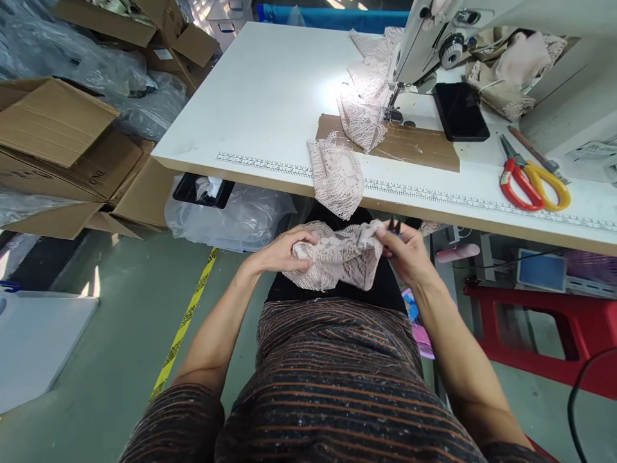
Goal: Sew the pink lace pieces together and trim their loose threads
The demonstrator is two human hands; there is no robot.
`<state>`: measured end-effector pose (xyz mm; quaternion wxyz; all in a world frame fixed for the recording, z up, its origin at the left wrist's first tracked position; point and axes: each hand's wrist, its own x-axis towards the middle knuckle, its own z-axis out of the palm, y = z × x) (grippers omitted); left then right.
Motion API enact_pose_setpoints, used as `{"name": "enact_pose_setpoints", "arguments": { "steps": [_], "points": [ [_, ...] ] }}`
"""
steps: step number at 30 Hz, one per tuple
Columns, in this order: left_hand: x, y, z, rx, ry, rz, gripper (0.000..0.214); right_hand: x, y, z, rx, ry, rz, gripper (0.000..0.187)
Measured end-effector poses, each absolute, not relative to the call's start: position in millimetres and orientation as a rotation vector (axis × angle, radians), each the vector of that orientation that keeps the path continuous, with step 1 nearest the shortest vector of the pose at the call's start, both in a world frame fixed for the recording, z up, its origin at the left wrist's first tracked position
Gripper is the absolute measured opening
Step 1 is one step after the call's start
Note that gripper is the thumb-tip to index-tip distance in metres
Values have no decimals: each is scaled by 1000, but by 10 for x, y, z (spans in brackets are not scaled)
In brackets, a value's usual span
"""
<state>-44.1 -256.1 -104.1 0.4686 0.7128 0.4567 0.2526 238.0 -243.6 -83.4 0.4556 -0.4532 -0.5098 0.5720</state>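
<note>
Lace piece [343, 258] held over the lap below the table [270, 96] edge, bunched in left hand [284, 254], edge pinched by right hand [409, 252] alongside small snips [395, 225]; trimming judged in hand, taut edge needed for a cut.

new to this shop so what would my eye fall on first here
The left hand and right hand grip pale lace over the lap, below the table edge. More lace strips trail from the sewing machine at top right, across the table and over its edge. Red and yellow scissors lie on the table's right.
</note>
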Motion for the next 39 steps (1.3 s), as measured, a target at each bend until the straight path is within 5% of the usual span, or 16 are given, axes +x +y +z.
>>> {"name": "enact_pose_setpoints", "arguments": {
  "steps": [3,8,17,29,34,39],
  "points": [
    [-451,-2589,-987,1794,1191,555,18,2392,-2379,-800,-1128,-1164,1226,41],
    [-305,-2685,-619,1575,1093,587,24,2007,-2400,-816,-1096,-1297,1029,35],
    [-12,-2742,-315,1387,1296,820,36,1692,-2549,-791,-971,-1377,1468,50],
    [-160,-2583,-429,1841,1455,667,31,1781,-2539,-747,-904,-1617,1552,54],
    [-289,-2450,-503,1894,1003,747,80,1832,-2542,-693,-856,-1673,1556,49],
    [-359,-2471,-575,1787,912,531,37,1908,-2614,-719,-847,-1729,1485,47]
  ]
}}
